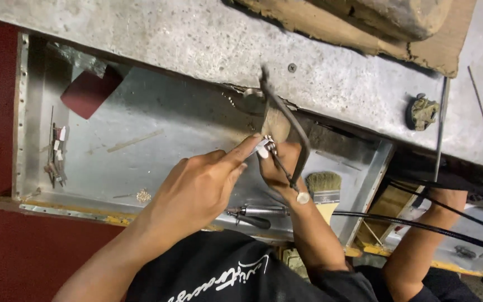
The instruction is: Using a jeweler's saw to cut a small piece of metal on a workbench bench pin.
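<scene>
The left hand point(197, 187) pinches a small metal piece point(263, 146) just above the paintbrush point(324, 187); the right hand point(280, 168) grips a jeweller's saw point(289, 120) there

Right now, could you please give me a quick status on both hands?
Left hand pinching small metal piece at bench edge. Right hand gripping saw frame. Brush lying close behind in tray.

paintbrush point(324, 187) | red sheet point(89, 92) | metal tray point(157, 112) | black cable point(420, 226)
</scene>
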